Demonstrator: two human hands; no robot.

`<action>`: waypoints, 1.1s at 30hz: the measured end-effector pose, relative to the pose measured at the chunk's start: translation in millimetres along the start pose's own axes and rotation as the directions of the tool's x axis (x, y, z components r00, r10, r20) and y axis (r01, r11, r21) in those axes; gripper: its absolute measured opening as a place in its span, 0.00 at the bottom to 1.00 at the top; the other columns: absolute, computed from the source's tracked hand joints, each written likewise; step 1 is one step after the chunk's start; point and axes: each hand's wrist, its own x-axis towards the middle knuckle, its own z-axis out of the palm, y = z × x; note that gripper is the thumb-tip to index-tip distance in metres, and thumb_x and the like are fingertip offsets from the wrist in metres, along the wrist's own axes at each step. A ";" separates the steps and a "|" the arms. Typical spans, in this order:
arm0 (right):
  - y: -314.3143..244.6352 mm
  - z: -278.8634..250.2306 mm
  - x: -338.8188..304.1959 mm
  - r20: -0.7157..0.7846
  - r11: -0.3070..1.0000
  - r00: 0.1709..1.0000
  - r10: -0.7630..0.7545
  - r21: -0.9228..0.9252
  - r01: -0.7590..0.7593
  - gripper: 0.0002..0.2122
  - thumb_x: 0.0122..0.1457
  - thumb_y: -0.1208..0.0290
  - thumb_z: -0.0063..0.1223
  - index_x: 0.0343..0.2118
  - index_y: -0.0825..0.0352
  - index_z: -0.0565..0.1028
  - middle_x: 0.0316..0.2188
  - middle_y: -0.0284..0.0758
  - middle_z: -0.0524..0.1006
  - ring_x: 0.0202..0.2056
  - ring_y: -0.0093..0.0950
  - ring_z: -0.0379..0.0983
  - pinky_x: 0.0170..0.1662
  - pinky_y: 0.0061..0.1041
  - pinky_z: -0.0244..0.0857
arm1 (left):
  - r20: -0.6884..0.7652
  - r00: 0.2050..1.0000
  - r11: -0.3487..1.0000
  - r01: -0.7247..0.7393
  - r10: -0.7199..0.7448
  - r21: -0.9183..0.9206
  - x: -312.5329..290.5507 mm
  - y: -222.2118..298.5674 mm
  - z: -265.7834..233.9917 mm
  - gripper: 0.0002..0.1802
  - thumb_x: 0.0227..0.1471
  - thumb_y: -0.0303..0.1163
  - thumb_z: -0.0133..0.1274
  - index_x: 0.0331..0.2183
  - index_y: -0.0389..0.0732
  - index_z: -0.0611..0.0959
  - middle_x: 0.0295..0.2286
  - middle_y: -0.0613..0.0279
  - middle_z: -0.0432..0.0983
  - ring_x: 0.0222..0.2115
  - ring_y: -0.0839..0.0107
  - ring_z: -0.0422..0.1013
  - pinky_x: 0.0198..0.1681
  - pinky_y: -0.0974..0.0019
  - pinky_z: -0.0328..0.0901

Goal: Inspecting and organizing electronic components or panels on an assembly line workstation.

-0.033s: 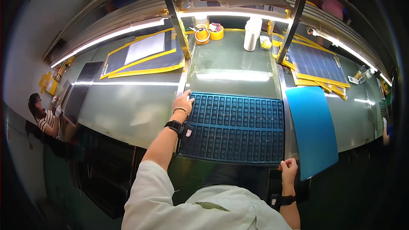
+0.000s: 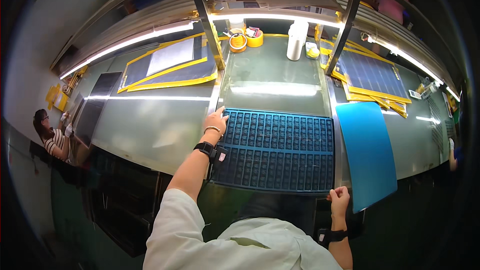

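Blue cell panel (image 2: 277, 150) lies crosswise on counter (image 2: 165, 130); left hand (image 2: 216, 120) flat on far-left corner, right hand (image 2: 340, 200) pinching near-right corner

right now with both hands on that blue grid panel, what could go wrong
The blue grid panel reaches the bench's near edge and is held only at opposite corners, by the left hand and right hand; it might sag or slip off. The plain blue sheet lies close beside it and overhangs the edge too, so a sideways shift could knock it. The left hand's wristband could perhaps scrape the panel.
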 end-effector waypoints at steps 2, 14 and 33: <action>2.5 0.9 0.5 0.011 1.000 1.000 0.001 0.004 -0.001 0.07 0.52 0.83 0.49 0.24 0.67 0.64 0.19 0.30 0.67 0.20 0.19 0.68 0.24 0.18 0.68 | 0.034 0.999 0.997 0.011 -0.014 0.081 -1.6 0.2 -3.6 0.23 0.49 0.41 0.52 0.49 0.52 0.73 0.33 0.52 0.76 0.36 0.53 0.72 0.40 0.56 0.65; -77.2 17.0 6.1 0.308 0.362 0.827 -0.471 -0.787 0.500 0.19 0.44 0.72 0.59 0.42 0.63 0.70 0.41 0.38 0.68 0.47 0.38 0.62 0.47 0.38 0.59 | 0.073 0.980 0.833 -0.196 0.186 0.517 -3.8 25.5 -11.4 0.25 0.50 0.48 0.47 0.49 0.49 0.72 0.40 0.64 0.68 0.44 0.65 0.65 0.38 0.59 0.63; -69.7 77.6 183.9 0.446 0.097 0.779 -0.440 -0.839 0.535 0.28 0.57 0.54 0.44 0.57 0.63 0.58 0.61 0.34 0.53 0.61 0.43 0.46 0.58 0.49 0.45 | 0.121 0.987 0.915 -0.146 0.108 0.376 -20.2 25.5 3.0 0.31 0.57 0.46 0.37 0.58 0.40 0.58 0.60 0.64 0.47 0.62 0.60 0.37 0.59 0.40 0.37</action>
